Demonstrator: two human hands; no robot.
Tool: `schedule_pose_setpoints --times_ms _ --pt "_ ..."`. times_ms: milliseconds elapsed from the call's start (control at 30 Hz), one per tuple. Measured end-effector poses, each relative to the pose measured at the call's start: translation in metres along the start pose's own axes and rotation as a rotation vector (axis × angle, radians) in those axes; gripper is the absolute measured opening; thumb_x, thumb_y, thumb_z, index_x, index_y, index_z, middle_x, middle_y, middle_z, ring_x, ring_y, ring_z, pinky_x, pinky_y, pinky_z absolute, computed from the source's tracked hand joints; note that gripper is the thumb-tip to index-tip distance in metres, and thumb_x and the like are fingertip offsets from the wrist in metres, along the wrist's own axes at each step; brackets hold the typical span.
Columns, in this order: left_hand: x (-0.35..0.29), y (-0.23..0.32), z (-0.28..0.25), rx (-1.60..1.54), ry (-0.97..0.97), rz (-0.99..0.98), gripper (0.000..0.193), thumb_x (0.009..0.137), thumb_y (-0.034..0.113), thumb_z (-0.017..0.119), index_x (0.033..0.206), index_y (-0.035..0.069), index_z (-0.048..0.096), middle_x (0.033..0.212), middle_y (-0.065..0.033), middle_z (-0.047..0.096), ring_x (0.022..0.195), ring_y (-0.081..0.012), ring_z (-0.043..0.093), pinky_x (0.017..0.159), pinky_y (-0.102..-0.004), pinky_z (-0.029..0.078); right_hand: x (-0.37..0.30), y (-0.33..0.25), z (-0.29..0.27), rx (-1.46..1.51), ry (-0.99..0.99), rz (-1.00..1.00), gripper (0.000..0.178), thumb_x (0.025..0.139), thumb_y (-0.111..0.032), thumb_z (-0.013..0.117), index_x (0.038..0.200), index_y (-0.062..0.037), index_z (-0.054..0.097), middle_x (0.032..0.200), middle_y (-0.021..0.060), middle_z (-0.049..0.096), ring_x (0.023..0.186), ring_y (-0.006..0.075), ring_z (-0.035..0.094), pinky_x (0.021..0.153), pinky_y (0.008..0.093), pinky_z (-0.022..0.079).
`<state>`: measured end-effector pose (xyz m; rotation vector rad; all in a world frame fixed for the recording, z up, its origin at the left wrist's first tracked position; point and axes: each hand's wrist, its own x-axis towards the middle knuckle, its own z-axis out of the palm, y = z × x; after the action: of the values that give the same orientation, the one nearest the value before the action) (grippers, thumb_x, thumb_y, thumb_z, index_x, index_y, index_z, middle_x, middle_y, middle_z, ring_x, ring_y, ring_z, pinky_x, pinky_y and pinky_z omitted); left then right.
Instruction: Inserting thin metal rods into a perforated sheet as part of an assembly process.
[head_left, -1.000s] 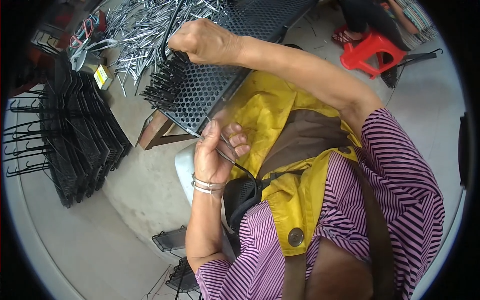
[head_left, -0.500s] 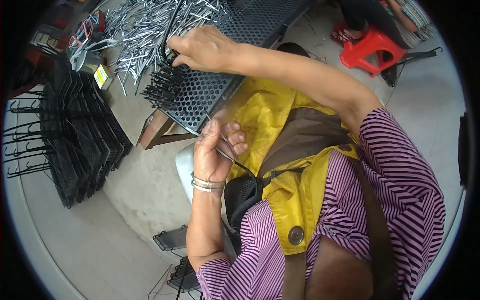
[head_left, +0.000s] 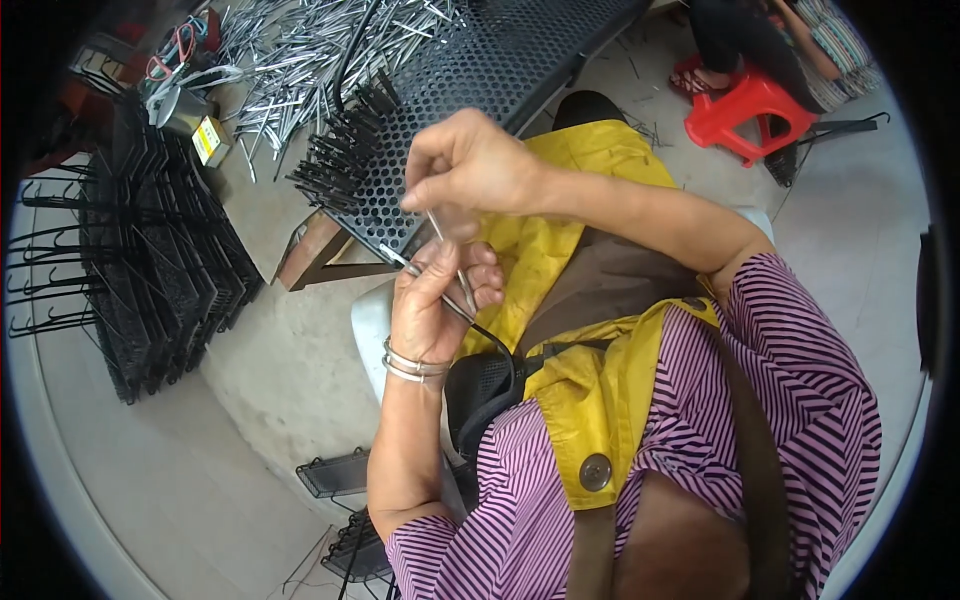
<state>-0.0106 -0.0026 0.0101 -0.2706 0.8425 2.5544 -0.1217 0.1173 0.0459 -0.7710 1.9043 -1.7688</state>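
Observation:
In my left hand point(head_left: 440, 290), held palm up over my lap, thin silver metal rods point(head_left: 466, 292) lie between the thumb and curled fingers. One rod leads down into a black bent rod point(head_left: 495, 338) beside a black mesh piece point(head_left: 480, 385) on my lap. Just above, my right hand point(head_left: 475, 165) is closed in a pinch, its fingertips by the upper end of a thin rod that rises from my left thumb. Motion blur hides what the pinch holds. Beyond both hands, a pile of short black pieces point(head_left: 345, 150) sits on the black perforated panel point(head_left: 520, 60).
A heap of loose silver rods point(head_left: 300, 60) covers the far left. Near it are scissors point(head_left: 175, 50), a metal cup point(head_left: 180, 110) and a small yellow box point(head_left: 210, 142). Stacked black mesh racks point(head_left: 170, 270) stand left. Another person sits by a red stool point(head_left: 745, 110).
My right hand has come back from the pile of black pieces to just above my left hand. The left hand stays nearly in place, still holding the rods.

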Motion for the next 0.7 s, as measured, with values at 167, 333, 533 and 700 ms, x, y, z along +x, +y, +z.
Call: schedule_pose_setpoints --times_ms 167,333,533,700 --pt "-0.001 -0.001 0.002 -0.047 0.069 0.013 0.036 0.082 0.021 0.054 0.108 -0.003 0.047 0.089 -0.0157 0.056 0.076 -0.0241 0.059 0.064 -0.032 0.051 0.033 -0.01 -0.021 -0.277 0.395 -0.392 0.012 0.068 -0.007 0.067 0.073 0.0001 0.058 0.06 0.002 0.057 0.05 0.0071 0.051 0.046 0.0221 0.041" --pt "0.0 -0.002 0.001 -0.072 0.075 -0.001 0.037 0.081 0.02 0.055 0.108 -0.004 0.047 0.09 -0.016 0.056 0.077 -0.0241 0.059 0.067 -0.0326 0.051 0.071 -0.004 -0.033 -1.028 0.735 -0.694 0.008 0.068 -0.002 0.061 0.072 -0.0005 0.054 0.065 0.0146 0.053 0.059 0.0309 0.054 0.05 0.0322 0.042" --pt "-0.002 -0.002 0.003 -0.088 0.077 -0.001 0.038 0.08 0.02 0.056 0.108 -0.004 0.047 0.09 -0.0159 0.056 0.076 -0.0238 0.058 0.067 -0.0326 0.051 0.086 0.01 -0.029 -0.785 0.627 -1.065 0.013 0.069 -0.011 0.062 0.067 -0.005 0.052 0.061 0.0077 0.054 0.059 0.0231 0.056 0.053 0.0307 0.046" --pt "-0.001 -0.002 0.004 -0.088 0.079 -0.014 0.038 0.081 0.019 0.056 0.108 -0.005 0.046 0.09 -0.0159 0.056 0.077 -0.0236 0.058 0.067 -0.0326 0.051 0.082 0.026 -0.017 -0.83 0.397 -1.026 0.015 0.066 -0.01 0.066 0.071 -0.0008 0.055 0.066 0.0091 0.055 0.06 0.0244 0.055 0.053 0.0305 0.045"
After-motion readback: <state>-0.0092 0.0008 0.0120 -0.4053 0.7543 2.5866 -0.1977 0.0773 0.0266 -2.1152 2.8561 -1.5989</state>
